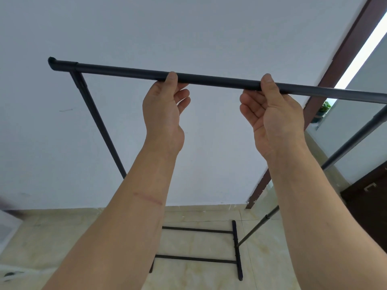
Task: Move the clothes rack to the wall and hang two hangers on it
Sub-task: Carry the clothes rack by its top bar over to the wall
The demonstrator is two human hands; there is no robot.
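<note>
The black clothes rack's top bar [217,80] runs across the view at chest height, slanting slightly down to the right. My left hand [165,107] grips the bar near its middle, thumb over the top. My right hand [272,114] holds it further right the same way, fingers loosely curled below. The rack's left upright [98,122] drops toward the floor, and its base bars [196,230] rest on the tiles close to the white wall [188,34]. No hangers are in view.
A brown door frame [337,65] stands at the right with a bright opening and a green plant [325,107] beyond. A dark cabinet [368,206] is at the lower right. Beige floor tiles [62,237] spread below the wall.
</note>
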